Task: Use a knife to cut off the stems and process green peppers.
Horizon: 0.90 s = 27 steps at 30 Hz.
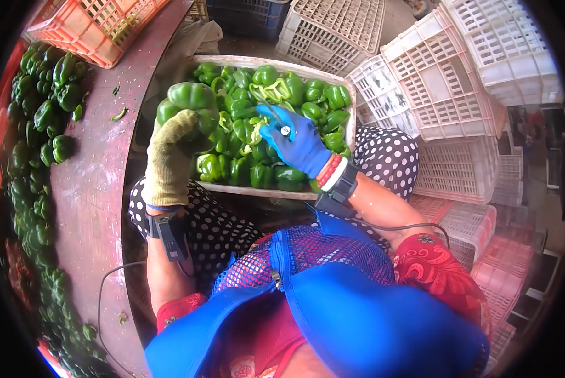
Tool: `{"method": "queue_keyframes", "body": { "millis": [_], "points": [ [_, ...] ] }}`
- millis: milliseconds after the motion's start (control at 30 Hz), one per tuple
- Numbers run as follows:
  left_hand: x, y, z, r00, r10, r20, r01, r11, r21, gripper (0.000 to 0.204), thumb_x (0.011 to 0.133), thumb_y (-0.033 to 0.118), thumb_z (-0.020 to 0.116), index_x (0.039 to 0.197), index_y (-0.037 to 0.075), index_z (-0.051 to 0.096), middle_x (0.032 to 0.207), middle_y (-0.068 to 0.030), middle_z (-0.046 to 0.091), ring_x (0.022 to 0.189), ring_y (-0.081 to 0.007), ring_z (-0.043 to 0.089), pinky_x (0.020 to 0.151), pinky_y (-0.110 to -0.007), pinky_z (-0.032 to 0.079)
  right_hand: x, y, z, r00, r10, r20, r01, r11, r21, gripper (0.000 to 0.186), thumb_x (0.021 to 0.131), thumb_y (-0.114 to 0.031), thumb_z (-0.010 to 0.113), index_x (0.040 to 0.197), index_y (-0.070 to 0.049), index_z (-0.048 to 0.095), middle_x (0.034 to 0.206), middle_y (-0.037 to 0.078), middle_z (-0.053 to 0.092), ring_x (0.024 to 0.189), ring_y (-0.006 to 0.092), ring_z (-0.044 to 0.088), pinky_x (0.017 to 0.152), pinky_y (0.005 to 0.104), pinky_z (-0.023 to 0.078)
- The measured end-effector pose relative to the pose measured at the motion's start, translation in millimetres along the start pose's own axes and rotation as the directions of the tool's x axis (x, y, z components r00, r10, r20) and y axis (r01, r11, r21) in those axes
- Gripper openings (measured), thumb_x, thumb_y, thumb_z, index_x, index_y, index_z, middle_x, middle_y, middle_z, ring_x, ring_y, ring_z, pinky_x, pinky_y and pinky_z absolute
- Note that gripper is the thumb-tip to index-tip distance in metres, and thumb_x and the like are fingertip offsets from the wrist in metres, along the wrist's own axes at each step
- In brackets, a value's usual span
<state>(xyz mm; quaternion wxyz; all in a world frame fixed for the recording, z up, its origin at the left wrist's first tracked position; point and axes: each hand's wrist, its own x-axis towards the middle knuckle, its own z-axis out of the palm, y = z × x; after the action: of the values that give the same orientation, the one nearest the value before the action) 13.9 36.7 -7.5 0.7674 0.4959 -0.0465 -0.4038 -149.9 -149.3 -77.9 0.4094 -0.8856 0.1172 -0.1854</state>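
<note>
1. Left hand [169,154], yellow-gloved, grips green peppers [192,96] at the pale crate's [251,60] left edge.
2. Right hand [298,142], blue-gloved, closes around a slim tool [285,131].
3. Beneath the right grip, the pale crate holds peppers, some cut open.
4. Left of the left grip: bare tabletop [93,183], then a pepper heap [21,157].
5. Right of the right grip: stacked crates [449,94].

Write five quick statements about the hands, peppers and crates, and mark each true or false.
1. The left hand holds at least one green pepper. True.
2. The right hand is bare. False: it wears a blue glove.
3. The orange crate stands at the upper left. True.
4. The long pepper heap lies on the person's right. False: it lies on the left.
5. Pale crates are stacked on the right. True.
</note>
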Motion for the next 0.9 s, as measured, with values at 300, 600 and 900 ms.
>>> {"method": "queue_keyframes", "body": {
  "millis": [300,600,900],
  "points": [
    [-7,-39,22,0.960,0.241,0.140,-0.279,0.830,0.483,0.067,0.076,0.017,0.080,0.135,0.004,0.053,0.117,-0.0096,0.065,0.106,-0.0178,0.062,0.091,-0.033,0.052,43,-38,-32,0.822,0.106,0.560,-0.494,0.622,0.607,0.072,0.080,-0.010,0.084,0.143,-0.008,0.050,0.120,0.007,0.064,0.101,0.0132,0.064,0.085,0.0273,0.057],
    [9,-19,12,0.947,-0.017,0.321,0.037,0.998,-0.054,0.072,0.076,0.015,0.065,0.142,-0.002,0.045,0.125,-0.0170,0.063,0.115,-0.0296,0.062,0.102,-0.040,0.049,54,-23,-41,0.831,0.047,0.555,-0.516,0.440,0.735,0.063,0.081,-0.012,0.078,0.138,-0.006,0.053,0.106,0.004,0.066,0.100,0.0128,0.066,0.087,0.0293,0.055],
    [19,8,-16,0.963,0.270,0.023,-0.229,0.853,-0.469,0.074,0.087,0.032,0.065,0.143,-0.008,0.040,0.138,-0.0317,0.050,0.126,-0.0519,0.050,0.107,-0.061,0.044,62,-9,-33,0.909,-0.113,0.402,-0.418,-0.256,0.872,0.072,0.087,-0.036,0.073,0.142,-0.001,0.045,0.129,0.026,0.060,0.118,0.0391,0.062,0.104,0.0543,0.050]
  ]
}}
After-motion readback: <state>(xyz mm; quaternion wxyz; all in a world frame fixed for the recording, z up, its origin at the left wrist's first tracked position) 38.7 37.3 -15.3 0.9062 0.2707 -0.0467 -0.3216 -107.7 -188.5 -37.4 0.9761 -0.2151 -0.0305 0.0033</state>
